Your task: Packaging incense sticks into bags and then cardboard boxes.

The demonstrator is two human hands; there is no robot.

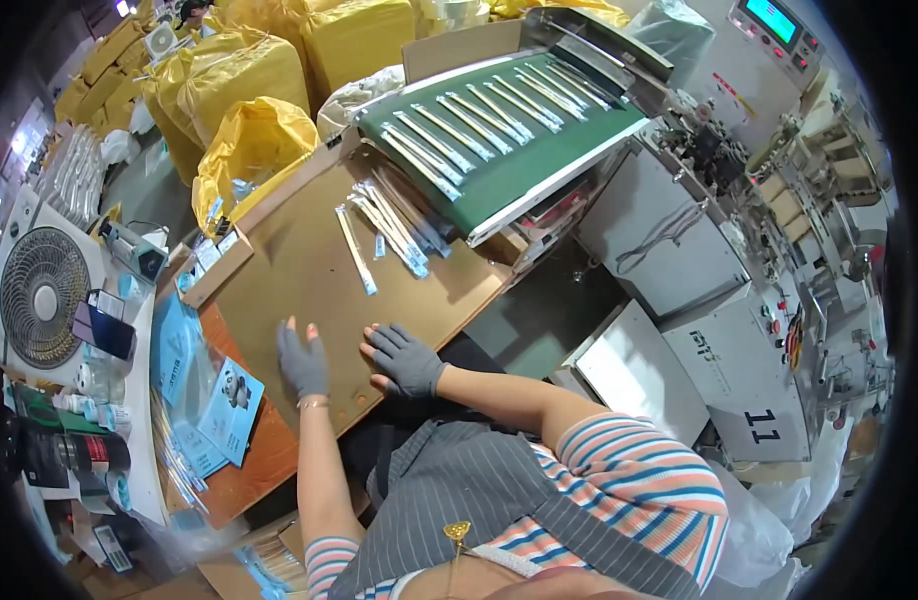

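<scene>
Over brown board (289, 235), two gloved hands (303, 362) (407, 362) — unclenched, one packet (355, 250) beside one pile (395, 232)

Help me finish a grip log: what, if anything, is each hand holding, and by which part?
Nothing is held: the left hand and right hand are open over the board, with the nearest packet lying apart from both.

From here I can't count the overlapping sticks (387, 222), upper centre, or read the tiny screen (772, 18), upper right.
</scene>
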